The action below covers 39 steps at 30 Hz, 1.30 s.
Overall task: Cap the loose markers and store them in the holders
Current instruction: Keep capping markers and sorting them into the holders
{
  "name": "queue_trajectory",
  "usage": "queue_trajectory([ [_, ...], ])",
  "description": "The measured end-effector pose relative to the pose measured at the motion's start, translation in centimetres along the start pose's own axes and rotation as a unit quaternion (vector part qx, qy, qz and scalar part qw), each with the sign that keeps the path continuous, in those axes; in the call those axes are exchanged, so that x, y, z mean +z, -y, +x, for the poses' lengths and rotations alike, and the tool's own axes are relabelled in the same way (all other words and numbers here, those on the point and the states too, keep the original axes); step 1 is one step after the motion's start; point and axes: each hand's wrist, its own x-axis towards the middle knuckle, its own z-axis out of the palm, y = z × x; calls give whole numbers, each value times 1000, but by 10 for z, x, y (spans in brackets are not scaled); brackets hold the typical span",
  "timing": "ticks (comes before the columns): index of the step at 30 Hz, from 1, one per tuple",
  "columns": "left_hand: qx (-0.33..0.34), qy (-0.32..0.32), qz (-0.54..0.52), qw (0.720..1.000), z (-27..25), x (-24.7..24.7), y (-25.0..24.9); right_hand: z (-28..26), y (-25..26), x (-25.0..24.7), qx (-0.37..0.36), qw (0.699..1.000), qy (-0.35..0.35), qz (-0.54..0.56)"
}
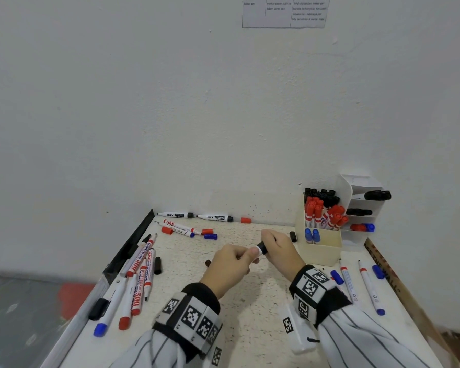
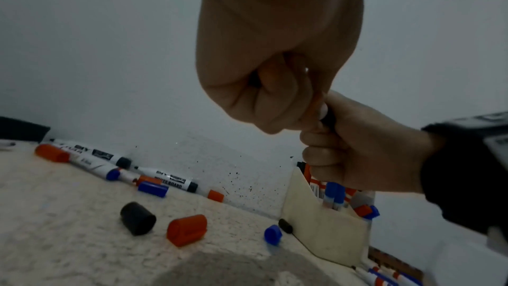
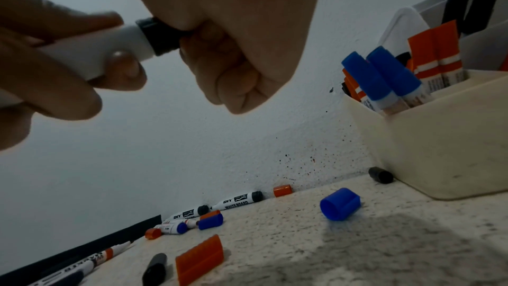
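Both hands meet over the middle of the table on one white marker (image 3: 110, 47). My left hand (image 1: 237, 258) grips the white barrel. My right hand (image 1: 276, 245) is curled around its black cap (image 1: 261, 247), which sits on the barrel's end (image 3: 158, 37). The cream holder (image 1: 324, 251) just right of the hands carries black, red and blue capped markers. Behind it stands a white tiered holder (image 1: 361, 205) with more markers lying in its shelves. The barrel's far end is hidden inside my left fist (image 2: 274, 73).
Loose markers lie at the table's left (image 1: 140, 277), along the back wall (image 1: 175, 215) and at the right (image 1: 369, 286). Loose caps are scattered about: red (image 1: 246, 220), blue (image 1: 210, 236), black (image 1: 157, 265). A black cap (image 1: 293, 236) lies against the cream holder.
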Motion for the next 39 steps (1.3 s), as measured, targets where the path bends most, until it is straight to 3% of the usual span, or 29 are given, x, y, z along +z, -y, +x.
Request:
queue_trajectory([
  [2, 26, -46, 93, 994, 0, 3, -1, 1, 0, -1, 1, 1000, 2, -18],
  [4, 53, -85, 227, 969, -2, 4, -3, 3, 1, -2, 31, 999, 3, -35],
  [6, 64, -87, 287, 952, -4, 3, -5, 3, 1, -4, 45, 998, 14, -47],
  [8, 53, -68, 248, 965, -2, 3, -6, 2, 2, -4, 43, 998, 16, -52],
  [11, 21, -20, 71, 997, 1, 2, -3, 0, 2, -5, 20, 999, 13, -35],
  [13, -19, 24, -22, 999, -3, 0, -7, -1, 1, -5, -12, 1000, 12, -2],
  [15, -39, 45, -43, 997, -5, 0, -10, -2, 0, -5, -20, 999, 2, 26],
  [18, 8, -18, 109, 994, -4, 4, -10, 0, 0, -7, 11, 1000, 4, -17],
  [21, 72, -79, 342, 934, -8, 4, -9, 0, -5, -4, 61, 996, 29, -49],
  [24, 116, -99, 435, 887, -8, 5, -9, 2, -9, -1, 110, 993, 45, 7],
  [26, 120, -105, 405, 900, -6, 4, -9, 3, -7, -1, 102, 994, 41, 18],
  [31, 77, -60, 201, 975, 1, 8, -5, 0, 1, -7, 24, 1000, 13, -8],
  [34, 72, -57, 167, 982, 2, 10, -3, -2, -4, -5, -1, 999, 15, 30],
  [39, 57, -55, 212, 974, 1, 11, 5, 0, -14, 2, 6, 998, 33, -45],
])
